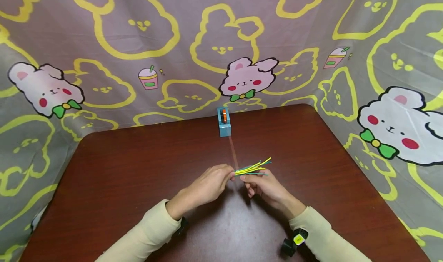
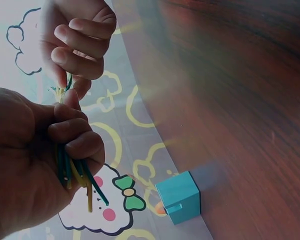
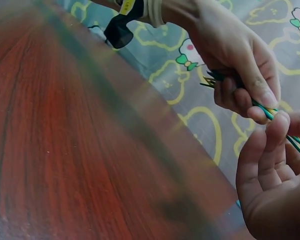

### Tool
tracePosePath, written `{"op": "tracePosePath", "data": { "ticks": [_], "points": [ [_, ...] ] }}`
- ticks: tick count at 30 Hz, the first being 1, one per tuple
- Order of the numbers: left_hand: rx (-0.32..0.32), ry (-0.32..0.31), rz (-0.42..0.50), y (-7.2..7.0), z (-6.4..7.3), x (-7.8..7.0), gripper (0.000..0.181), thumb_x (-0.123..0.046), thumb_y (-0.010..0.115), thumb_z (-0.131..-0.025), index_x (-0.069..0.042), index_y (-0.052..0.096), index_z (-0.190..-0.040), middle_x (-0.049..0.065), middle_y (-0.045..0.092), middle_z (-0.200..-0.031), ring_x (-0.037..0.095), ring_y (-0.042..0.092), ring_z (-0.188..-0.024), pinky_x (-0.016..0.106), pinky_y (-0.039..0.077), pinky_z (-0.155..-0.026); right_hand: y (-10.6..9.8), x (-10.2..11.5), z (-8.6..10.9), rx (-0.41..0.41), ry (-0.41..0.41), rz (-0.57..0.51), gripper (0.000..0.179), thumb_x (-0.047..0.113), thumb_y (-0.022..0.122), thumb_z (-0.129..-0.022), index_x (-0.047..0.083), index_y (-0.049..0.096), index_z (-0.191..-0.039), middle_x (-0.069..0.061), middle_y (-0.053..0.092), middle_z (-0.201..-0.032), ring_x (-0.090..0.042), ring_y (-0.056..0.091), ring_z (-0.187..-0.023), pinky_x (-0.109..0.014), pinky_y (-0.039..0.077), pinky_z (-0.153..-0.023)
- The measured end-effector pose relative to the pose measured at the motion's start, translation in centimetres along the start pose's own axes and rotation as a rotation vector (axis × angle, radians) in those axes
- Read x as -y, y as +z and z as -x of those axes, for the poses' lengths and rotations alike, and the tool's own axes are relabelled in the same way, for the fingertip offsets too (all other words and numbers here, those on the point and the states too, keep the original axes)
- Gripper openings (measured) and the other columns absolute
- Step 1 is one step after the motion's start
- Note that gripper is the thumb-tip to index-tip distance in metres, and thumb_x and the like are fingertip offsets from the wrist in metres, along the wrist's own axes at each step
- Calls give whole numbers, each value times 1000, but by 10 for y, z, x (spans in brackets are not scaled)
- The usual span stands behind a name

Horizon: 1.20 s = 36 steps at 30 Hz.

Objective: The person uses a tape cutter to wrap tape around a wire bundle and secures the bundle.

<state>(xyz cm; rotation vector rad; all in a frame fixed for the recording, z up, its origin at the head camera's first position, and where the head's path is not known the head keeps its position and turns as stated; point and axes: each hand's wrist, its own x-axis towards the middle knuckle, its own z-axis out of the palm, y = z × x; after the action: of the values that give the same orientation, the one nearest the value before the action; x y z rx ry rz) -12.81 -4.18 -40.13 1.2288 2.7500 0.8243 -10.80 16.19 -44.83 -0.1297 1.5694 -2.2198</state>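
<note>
A bundle of thin yellow and green wire-like strands (image 1: 252, 169) is held between both hands above the table's middle. My left hand (image 1: 212, 183) grips it with curled fingers; in the left wrist view, loose strand ends (image 2: 80, 175) hang below that palm. The right hand (image 1: 270, 188) pinches the bundle between thumb and fingertips, close beside the left fingers, as the right wrist view shows too. A clear tape strip (image 1: 233, 152) stretches from the blue tape dispenser (image 1: 225, 129) to the bundle by the left fingertips. Whether the tape is stuck there is hidden.
The dispenser, with an orange-centred roll, stands near the far edge of the dark red wooden table (image 1: 145, 158). Patterned cloth (image 1: 194, 35) hangs behind and along the sides. A wrist camera (image 1: 288, 247) sits below the right sleeve.
</note>
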Motion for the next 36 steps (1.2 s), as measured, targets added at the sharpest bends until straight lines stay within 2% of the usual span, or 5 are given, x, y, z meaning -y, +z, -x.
{"op": "tracePosePath", "data": {
  "ticks": [8,14,20,27,36],
  "points": [
    [-5,-1,12,-2,0,0,17,-14,48,-98,-11,59,-84,-7,52,-75,7,49,-69,21,43,-60,-15,4,-6,239,-16,-17,35,4,56,-91,1,51,-126,-6,60,-80,-11,53,-57,-26,47,-54],
    [-27,5,-5,-4,0,1,16,-15,50,-97,-11,59,-85,-7,50,-75,7,48,-68,21,42,-60,-56,19,-26,534,12,189,57,-6,54,-90,4,33,-142,-36,53,-106,-24,59,-77,-37,51,-67],
    [-27,4,-3,-7,1,1,16,-16,50,-97,-10,62,-88,-10,49,-75,6,49,-69,21,43,-62,-95,46,-48,465,206,238,41,14,44,-100,-9,39,-134,-28,57,-110,-28,63,-81,-43,51,-77],
    [-52,48,-49,-8,1,3,13,-15,51,-97,-12,61,-90,-9,46,-75,5,47,-67,19,42,-60,-81,62,-74,504,494,273,92,69,17,-90,-9,53,-122,-28,59,-114,-34,63,-89,-48,51,-77],
    [-34,78,-121,-9,2,2,13,-17,52,-96,-10,63,-95,-8,47,-76,5,47,-66,16,41,-59,-66,60,-83,791,566,142,83,54,15,-98,-22,39,-122,-22,66,-98,-29,65,-84,-37,54,-64]
  ]
}}
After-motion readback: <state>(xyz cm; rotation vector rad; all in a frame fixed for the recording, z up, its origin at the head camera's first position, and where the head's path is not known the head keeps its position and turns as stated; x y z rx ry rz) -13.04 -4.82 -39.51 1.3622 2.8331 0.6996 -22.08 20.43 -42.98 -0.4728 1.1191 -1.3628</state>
